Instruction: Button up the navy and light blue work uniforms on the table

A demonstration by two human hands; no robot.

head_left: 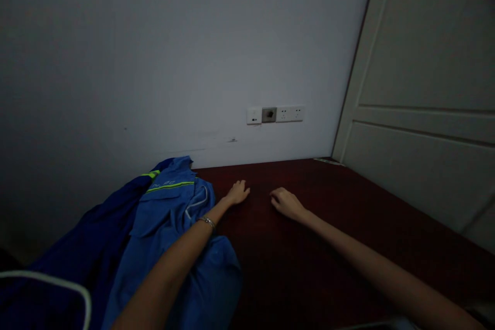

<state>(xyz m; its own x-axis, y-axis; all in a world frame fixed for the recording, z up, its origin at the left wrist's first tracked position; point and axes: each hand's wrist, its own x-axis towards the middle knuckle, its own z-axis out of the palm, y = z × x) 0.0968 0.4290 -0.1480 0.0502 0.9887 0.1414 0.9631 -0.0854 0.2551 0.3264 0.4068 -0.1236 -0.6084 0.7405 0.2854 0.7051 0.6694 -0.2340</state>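
Note:
My left hand [237, 193] rests palm down on the dark red tabletop [255, 252], its fingers apart and nothing in it. A metal bracelet [207, 221] circles that wrist. The left forearm lies across a crumpled blue work jacket [166, 221] with yellow-green stripes and pale lettering. My right hand [286, 202] is on the tabletop a short way to the right, fingers curled in and together. No object shows in it, though the underside of the palm is hidden.
A pale wall [174, 62] with a row of sockets [290, 114] rises behind the table. A cream panelled door [417, 82] borders the right side. Darker blue cloth [96, 232] lies at the left. A white curved strip [58, 281] crosses the lower left corner.

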